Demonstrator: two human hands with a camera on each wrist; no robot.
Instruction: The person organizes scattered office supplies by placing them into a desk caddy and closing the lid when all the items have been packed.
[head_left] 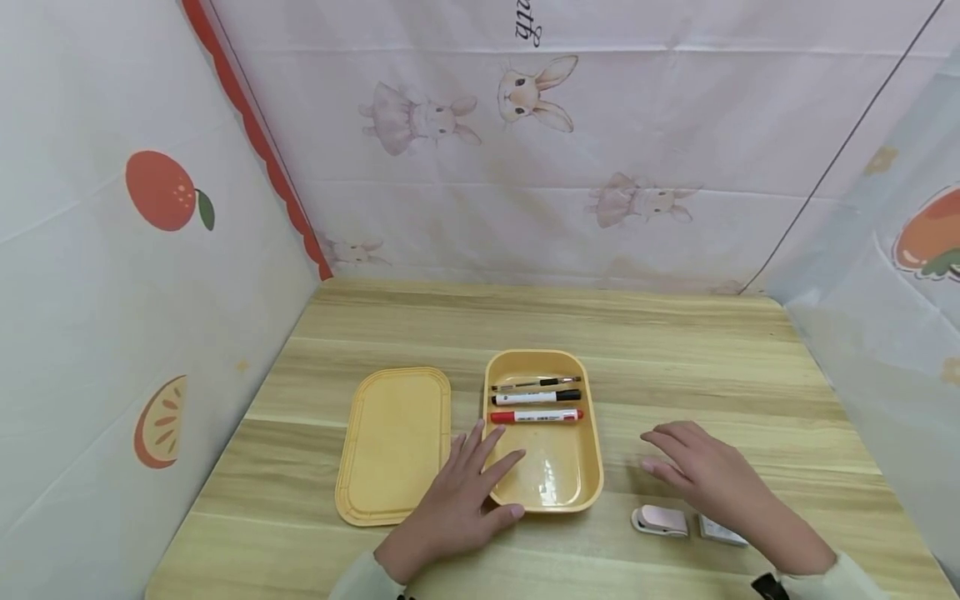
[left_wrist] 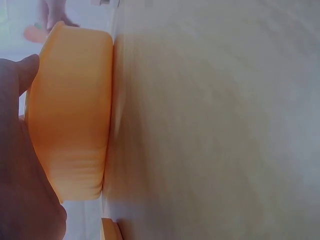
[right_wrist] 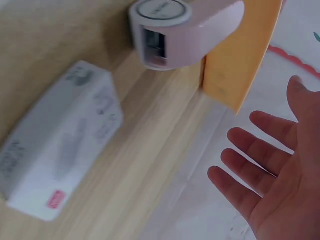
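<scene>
A yellow plastic box (head_left: 555, 471) stands uncovered on the table. Across its far half lie a clear pen (head_left: 525, 385) with a black grip, a white marker with a black cap (head_left: 536, 397) and a red-and-white marker (head_left: 537, 416). My left hand (head_left: 465, 504) rests at the box's near left rim, fingers spread over the inside, thumb at the near edge. To the right of the box, my right hand (head_left: 708, 475) hovers with extended fingers and holds nothing. Below it are a pink stapler (right_wrist: 200, 35) and a small white printed box (right_wrist: 70, 140), partly covered by my wrist in the head view.
The flat yellow lid (head_left: 397, 442) lies on the wooden table (head_left: 675, 333), left of the box. Printed cloth walls (head_left: 465, 225) enclose the table at the back and on both sides.
</scene>
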